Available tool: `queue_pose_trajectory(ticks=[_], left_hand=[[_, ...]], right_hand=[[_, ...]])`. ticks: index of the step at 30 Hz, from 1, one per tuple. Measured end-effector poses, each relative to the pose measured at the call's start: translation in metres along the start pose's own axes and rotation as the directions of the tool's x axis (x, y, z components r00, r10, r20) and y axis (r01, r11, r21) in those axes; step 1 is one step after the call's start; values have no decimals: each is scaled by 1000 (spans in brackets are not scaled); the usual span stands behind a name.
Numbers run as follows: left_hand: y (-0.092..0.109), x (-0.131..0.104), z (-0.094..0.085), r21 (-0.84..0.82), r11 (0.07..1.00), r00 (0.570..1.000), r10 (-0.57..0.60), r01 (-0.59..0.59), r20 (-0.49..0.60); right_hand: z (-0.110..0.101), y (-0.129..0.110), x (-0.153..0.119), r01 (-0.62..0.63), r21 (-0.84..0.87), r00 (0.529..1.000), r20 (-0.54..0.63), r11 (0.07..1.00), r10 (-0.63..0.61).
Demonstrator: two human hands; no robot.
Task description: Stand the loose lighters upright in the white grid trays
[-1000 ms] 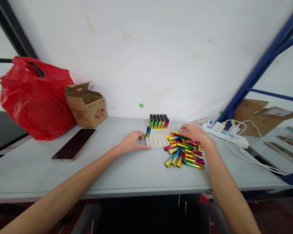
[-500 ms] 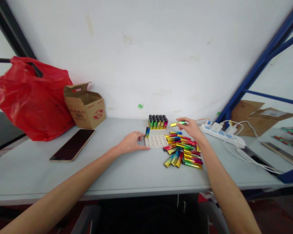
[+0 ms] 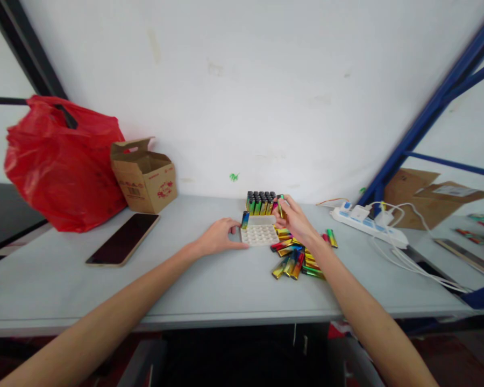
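At the tray (image 3: pixel 262 236), left fingers (image 3: pixel 239 245) wide apart, right fingers (image 3: pixel 280 221) tight around a lighter (image 3: pixel 281 206)

I watch through one head-worn camera, facing forward and downward from the wearer's side of the tabletop (image 3: pixel 210 290). The tabletop's near edge crosses low in my picture; the pale wall (image 3: pixel 242 97) behind it fills the upper half. My view is wide, from the red bag (image 3: pixel 68 172) to the power strip (image 3: pixel 369 227) and beyond, with the left hand (image 3: pixel 220 236) and right hand (image 3: pixel 293 219) well ahead of the lens, near mid-frame.
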State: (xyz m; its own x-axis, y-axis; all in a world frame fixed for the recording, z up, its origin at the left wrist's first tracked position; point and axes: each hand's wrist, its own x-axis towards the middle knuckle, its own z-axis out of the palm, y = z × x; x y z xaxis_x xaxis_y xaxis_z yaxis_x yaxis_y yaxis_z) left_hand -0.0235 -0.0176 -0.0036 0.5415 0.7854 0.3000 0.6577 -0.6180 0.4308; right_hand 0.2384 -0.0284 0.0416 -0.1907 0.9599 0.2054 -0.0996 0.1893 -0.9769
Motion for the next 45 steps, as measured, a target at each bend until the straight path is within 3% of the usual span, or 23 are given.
queue_pose_trajectory(ticks=[3, 7, 10, 19, 25, 29, 35, 38, 40, 45], left_hand=[[0, 0, 1, -7, 1000, 1000, 2, -2, -4], [1, 0, 0, -10, 1000, 1000, -3, 3, -12], [2, 0, 0, -8, 1000, 1000, -8, 8, -11], [1, 0, 1, -3, 1000, 1000, -11, 11, -13], [2, 0, 0, 4, 1000, 1000, -12, 12, -8], [2, 0, 0, -2, 1000, 1000, -11, 11, -13], [1, 0, 1, 1, 1000, 1000, -15, 15, -13], [0, 0, 1, 2, 1000, 1000, -19, 19, -11], [0, 0, 2, 5, 1000, 1000, -14, 14, -5], [0, 0, 2, 19, 1000, 1000, -4, 4, 2]], right_hand=[[11, 11, 2, 36, -219, 999, -14, 975, -40], [17, 20, 2, 137, -541, 973, -82, 830, -215], [18, 22, 0, 136, -642, 964, -90, 754, -251], [21, 24, -1, 177, -580, 965, -54, 795, -255], [23, 27, 0, 159, -690, 953, -80, 706, -293], [24, 30, 1, 146, -696, 955, -86, 703, -284], [25, 32, 0, 238, -654, 964, 73, 718, -254], [27, 32, 0, 357, -740, 920, 174, 570, -351], [28, 32, 0, 371, -791, 912, 212, 487, -351], [32, 35, 0, 329, -771, 943, 235, 546, -236]])
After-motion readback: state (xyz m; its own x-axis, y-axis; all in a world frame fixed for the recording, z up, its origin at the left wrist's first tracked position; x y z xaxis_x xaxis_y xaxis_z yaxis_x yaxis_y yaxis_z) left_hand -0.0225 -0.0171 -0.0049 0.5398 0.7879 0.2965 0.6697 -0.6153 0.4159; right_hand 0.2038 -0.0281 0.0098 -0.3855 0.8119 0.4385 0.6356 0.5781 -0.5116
